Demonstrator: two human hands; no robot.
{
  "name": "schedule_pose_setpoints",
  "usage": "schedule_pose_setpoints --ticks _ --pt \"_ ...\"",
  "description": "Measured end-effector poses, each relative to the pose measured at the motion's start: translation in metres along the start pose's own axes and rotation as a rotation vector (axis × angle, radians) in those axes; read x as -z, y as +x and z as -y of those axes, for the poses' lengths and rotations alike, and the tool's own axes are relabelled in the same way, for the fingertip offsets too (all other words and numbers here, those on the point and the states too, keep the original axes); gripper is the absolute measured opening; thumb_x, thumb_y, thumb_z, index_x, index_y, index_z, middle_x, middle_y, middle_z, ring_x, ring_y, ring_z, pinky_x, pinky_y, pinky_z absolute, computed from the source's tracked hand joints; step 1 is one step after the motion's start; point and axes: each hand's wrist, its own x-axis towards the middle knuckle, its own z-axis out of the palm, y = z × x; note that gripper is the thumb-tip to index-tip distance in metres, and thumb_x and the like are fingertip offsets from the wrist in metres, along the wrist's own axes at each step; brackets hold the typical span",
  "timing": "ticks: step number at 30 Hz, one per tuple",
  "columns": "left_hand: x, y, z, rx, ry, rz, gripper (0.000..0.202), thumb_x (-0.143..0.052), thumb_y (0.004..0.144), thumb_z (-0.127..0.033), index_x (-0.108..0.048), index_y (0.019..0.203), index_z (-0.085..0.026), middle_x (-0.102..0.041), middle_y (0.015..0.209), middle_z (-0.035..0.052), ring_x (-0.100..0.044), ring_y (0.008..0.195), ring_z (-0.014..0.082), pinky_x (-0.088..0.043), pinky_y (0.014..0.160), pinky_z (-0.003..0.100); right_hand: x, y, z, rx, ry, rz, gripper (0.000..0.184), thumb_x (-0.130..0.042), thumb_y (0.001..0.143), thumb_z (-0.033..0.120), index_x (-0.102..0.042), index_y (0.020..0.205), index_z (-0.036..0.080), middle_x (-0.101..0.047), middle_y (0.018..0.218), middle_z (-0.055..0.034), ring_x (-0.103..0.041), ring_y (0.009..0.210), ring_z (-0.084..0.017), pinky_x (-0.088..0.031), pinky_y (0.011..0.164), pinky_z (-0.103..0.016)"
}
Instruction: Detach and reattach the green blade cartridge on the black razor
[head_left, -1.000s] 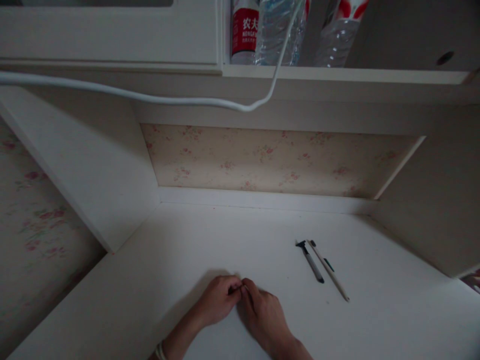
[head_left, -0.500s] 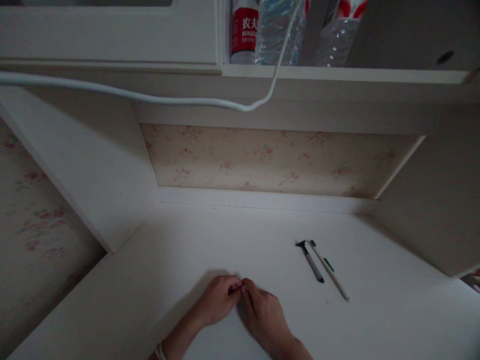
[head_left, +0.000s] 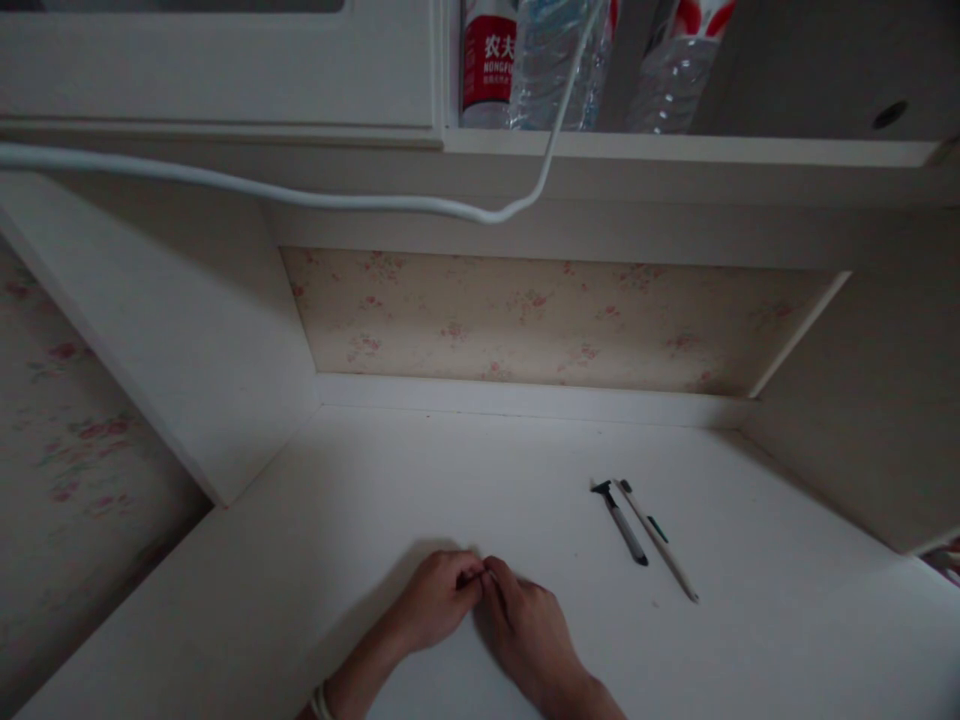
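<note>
While the view is held low over the white desk, the left hand and the right hand are seen brought together near its front edge, knuckles up and resting on the surface. The fingers of both hands are curled in, and the fingertips are pressed against each other around a small pale object. It is pinched right where the two hands meet, just above the desktop. What the object is cannot be told, because it is too small and the light too dim. A pale band is worn at the left wrist.

Off to the right, well apart from the hands, a grey pen with a dark head is laid on the desk. A white pen is laid just beside it, both slanted the same way with their far ends almost touching. Neither is touched by a hand.

Behind the desk, a floral-papered back panel is framed by white side walls. Above it, a white cable is draped across from the left and looped up to the shelf. On that shelf a red-labelled bottle is stood beside clear plastic bottles.
</note>
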Motion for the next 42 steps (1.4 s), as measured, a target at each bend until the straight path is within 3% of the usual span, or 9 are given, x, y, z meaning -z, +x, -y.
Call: schedule_pose_setpoints --ticks 11,18,21,28,30,33,42 --pt "0.000 0.000 0.001 -0.009 0.010 -0.003 0.021 -0.043 0.081 -0.021 -0.062 0.073 -0.018 -0.062 0.069 -0.0010 -0.054 0.066 0.0131 -0.034 0.058 0.021 0.000 0.000 0.000 -0.058 0.023 0.029 0.029 -0.028 0.098 0.028 -0.056 0.103 0.022 -0.071 0.074 -0.0028 -0.068 0.064 -0.019 -0.038 0.053 -0.024" --pt "-0.001 0.000 0.002 -0.025 -0.061 0.003 0.025 -0.044 0.084 -0.027 -0.067 0.079 -0.018 -0.065 0.072 -0.0002 -0.056 0.067 0.0131 -0.038 0.061 0.021 0.019 0.006 -0.009 -0.204 0.306 -0.091 0.032 -0.031 0.097 0.037 -0.058 0.105 0.022 -0.069 0.075 -0.0023 -0.065 0.067 -0.018 -0.043 0.060 -0.024" --pt "0.000 0.000 0.004 -0.013 -0.090 -0.005 0.026 -0.047 0.084 -0.031 -0.068 0.083 -0.017 -0.067 0.075 0.0010 -0.058 0.069 0.0138 -0.039 0.062 0.021 0.036 0.010 -0.029 -0.314 0.219 -0.154 0.033 -0.034 0.094 0.040 -0.057 0.109 0.020 -0.068 0.076 -0.0027 -0.064 0.067 -0.018 -0.043 0.061 -0.026" --pt "0.000 -0.001 0.009 -0.031 -0.107 -0.007 0.026 -0.049 0.083 -0.033 -0.070 0.085 -0.017 -0.070 0.078 0.0016 -0.060 0.071 0.0138 -0.041 0.063 0.021 0.076 0.011 -0.091 -0.519 -0.354 -0.191 0.035 -0.035 0.094 0.033 -0.054 0.118 0.018 -0.060 0.115 -0.0094 -0.060 0.099 -0.022 -0.043 0.083 -0.031" --pt "-0.001 0.000 0.010 -0.037 -0.109 -0.016 0.026 -0.049 0.083 -0.033 -0.070 0.085 -0.017 -0.070 0.078 0.0016 -0.061 0.071 0.0139 -0.041 0.063 0.021 0.083 0.010 -0.105 -0.561 -0.426 -0.174 0.036 -0.036 0.093 0.030 -0.053 0.121 0.015 -0.057 0.120 -0.0135 -0.055 0.107 -0.027 -0.042 0.087 -0.035" --pt "-0.001 0.000 0.011 -0.040 -0.105 -0.021 0.026 -0.050 0.082 -0.033 -0.070 0.085 -0.017 -0.070 0.078 0.0017 -0.061 0.071 0.0141 -0.041 0.063 0.021 0.087 0.009 -0.119 -0.609 -0.446 -0.124 0.036 -0.040 0.091 0.026 -0.054 0.120 0.011 -0.058 0.116 -0.0180 -0.057 0.103 -0.031 -0.042 0.084 -0.038" --pt "-0.002 0.001 0.016 -0.068 -0.119 -0.033 0.026 -0.049 0.083 -0.032 -0.070 0.087 -0.017 -0.070 0.078 0.0024 -0.061 0.071 0.0146 -0.042 0.064 0.022 0.088 0.021 -0.133 -0.676 -0.349 -0.053 0.032 -0.042 0.087 0.013 -0.059 0.114 0.011 -0.065 0.107 -0.0184 -0.063 0.096 -0.025 -0.044 0.079 -0.032"
